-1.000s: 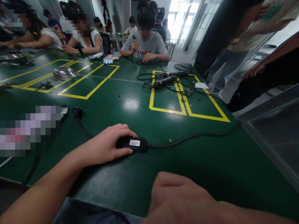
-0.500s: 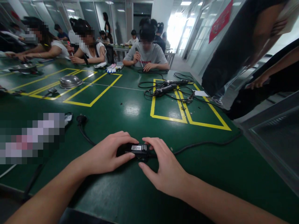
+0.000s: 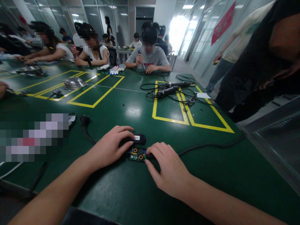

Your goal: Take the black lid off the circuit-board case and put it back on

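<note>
My left hand (image 3: 114,145) grips a black plastic cover (image 3: 140,138) with a white label between thumb and fingers, just beyond a circuit board (image 3: 137,154). The board lies exposed in its black case, showing two copper coils and several coloured wires. At its right end, my right hand (image 3: 167,167) holds the case between thumb and fingers. A black cable (image 3: 211,144) runs off to the right from under that hand. Left of my left hand, another black cable ends in a plug (image 3: 84,120).
Electric screwdrivers (image 3: 168,90) with tangled cords lie inside yellow tape lines at the back right. A metal bowl (image 3: 74,83) stands back left. A blurred-out object (image 3: 37,136) lies at the left. Several people sit across the green table (image 3: 107,193); others stand at the right.
My left hand has lifted the labelled cover off the case and moved it away from me, exposing the circuit board. My right hand stays at the case's right end.
</note>
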A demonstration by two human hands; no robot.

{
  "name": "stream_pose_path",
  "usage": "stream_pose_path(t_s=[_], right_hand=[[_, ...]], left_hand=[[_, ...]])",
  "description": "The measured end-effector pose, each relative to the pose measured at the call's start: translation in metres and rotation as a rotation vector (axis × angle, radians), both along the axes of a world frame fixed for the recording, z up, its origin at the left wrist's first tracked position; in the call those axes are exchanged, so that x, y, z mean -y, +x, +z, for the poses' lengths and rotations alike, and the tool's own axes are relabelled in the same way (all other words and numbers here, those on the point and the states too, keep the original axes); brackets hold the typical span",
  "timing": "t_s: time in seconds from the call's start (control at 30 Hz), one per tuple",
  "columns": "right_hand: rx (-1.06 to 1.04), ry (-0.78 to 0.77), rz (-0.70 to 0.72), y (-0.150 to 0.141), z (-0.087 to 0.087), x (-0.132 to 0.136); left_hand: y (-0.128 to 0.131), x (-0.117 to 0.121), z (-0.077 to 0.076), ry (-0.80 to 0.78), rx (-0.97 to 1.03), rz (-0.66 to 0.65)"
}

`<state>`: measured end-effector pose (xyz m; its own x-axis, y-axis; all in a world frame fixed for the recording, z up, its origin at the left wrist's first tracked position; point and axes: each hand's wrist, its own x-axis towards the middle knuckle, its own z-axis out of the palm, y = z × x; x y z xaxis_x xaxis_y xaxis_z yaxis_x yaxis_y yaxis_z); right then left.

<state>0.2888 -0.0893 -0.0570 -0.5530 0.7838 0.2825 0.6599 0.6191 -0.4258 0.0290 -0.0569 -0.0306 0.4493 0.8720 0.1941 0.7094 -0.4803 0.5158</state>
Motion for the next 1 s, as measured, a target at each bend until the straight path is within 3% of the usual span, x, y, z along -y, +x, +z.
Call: stream_pose_path(t_s=[0.1, 0.2, 0.4, 0.67, 1.0], right_hand=[[-0.037, -0.03, -0.003, 0.001, -0.002, -0.003], [-0.09, -0.05, -0.02, 0.003, -0.003, -0.006], [-0.129, -0.056, -0.027, 0.004, -0.005, -0.008], [-0.223, -0.017, -0.018, 0.006, -0.006, -0.007], [-0.174, 0.065, -0.007, 0.004, -0.007, -0.009]], left_hand=[[-0.005, 0.004, 0.009, -0.017, -0.002, -0.038], [-0.007, 0.006, 0.017, -0.169, -0.054, -0.112], [-0.006, 0.007, 0.019, -0.276, -0.027, -0.145], [-0.009, 0.007, 0.018, -0.185, 0.067, -0.159], [-0.011, 0.001, 0.011, -0.172, 0.064, -0.222]])
